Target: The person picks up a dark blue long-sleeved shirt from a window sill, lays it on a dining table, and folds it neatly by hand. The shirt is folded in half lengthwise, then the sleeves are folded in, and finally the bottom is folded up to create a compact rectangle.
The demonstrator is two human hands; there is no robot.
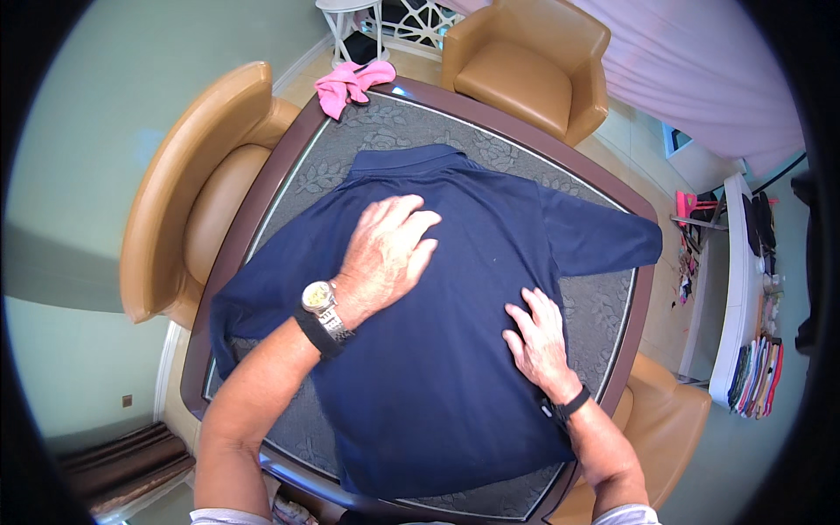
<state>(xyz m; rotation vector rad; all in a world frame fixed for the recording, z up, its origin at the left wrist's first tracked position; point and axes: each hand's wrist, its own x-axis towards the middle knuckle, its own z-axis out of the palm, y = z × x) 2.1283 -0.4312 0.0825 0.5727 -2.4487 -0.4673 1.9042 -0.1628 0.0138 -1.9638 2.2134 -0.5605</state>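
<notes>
A navy long-sleeved collared shirt lies back side up across the table, its collar at the far end. The right sleeve stretches out past the table's edge trim; the left sleeve bends down along the left side. My left hand, with a metal wristwatch and a black band at the wrist, rests on or just over the upper back, fingers spread. My right hand is at the shirt's right side below the sleeve, fingers apart and palm down. Neither hand grips the cloth.
The table has a dark patterned top and brown rim. A pink cloth lies at its far left corner. Tan armchairs stand around it. At right, a white shelf holds a row of folded fabrics.
</notes>
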